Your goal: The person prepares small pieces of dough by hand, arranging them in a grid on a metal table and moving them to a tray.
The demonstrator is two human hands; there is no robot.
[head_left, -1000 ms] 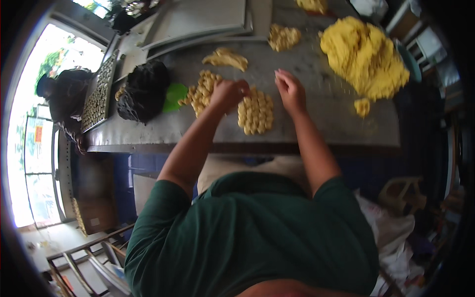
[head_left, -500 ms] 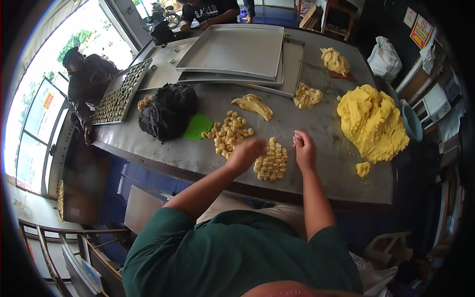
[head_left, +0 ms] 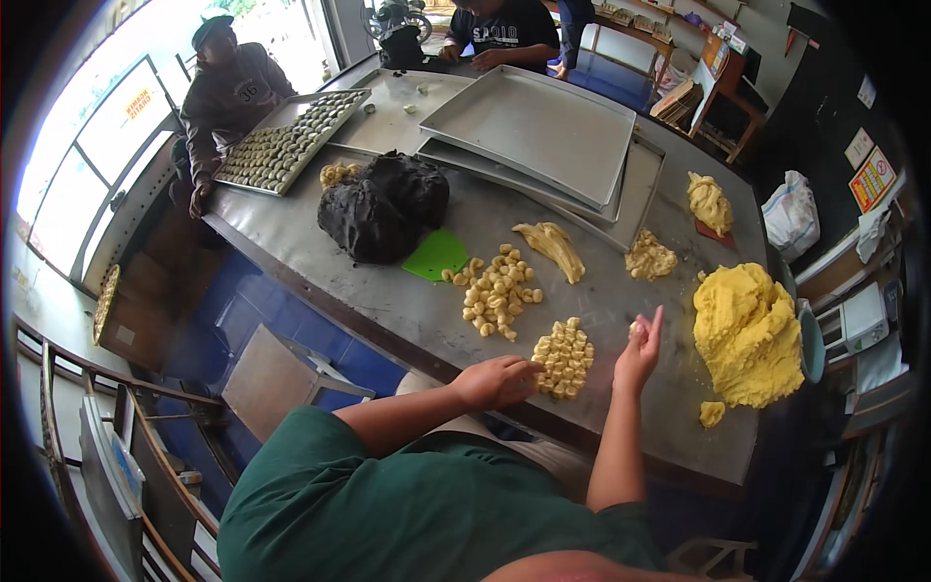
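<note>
My left hand (head_left: 497,381) is bent with its fingers together, fingertips at the left edge of a tight cluster of small pale dough pieces (head_left: 564,361); whether it grips one is hidden. Right of this cluster my right hand (head_left: 637,354) is raised on edge, fingers stretched out. A small pale spot shows by its thumb, too small to make out. Farther left lies a loose heap of small dough balls (head_left: 497,294). Beside that heap are a green dough scraper (head_left: 436,255) and a big black dough mass (head_left: 381,215). A long pale dough strip (head_left: 553,249) lies beyond.
A large yellow dough mound (head_left: 747,335) stands right, with a small yellow lump (head_left: 712,414) near it. Stacked metal trays (head_left: 533,126) cover the far side. At the far left a person (head_left: 238,92) is by a tray of filled rounds (head_left: 291,141). Another person (head_left: 504,34) works opposite.
The view has turned, shifting the table contents. My left hand has come from between the loose heap and the cluster to the cluster's near left edge. My right hand's fingers have straightened.
</note>
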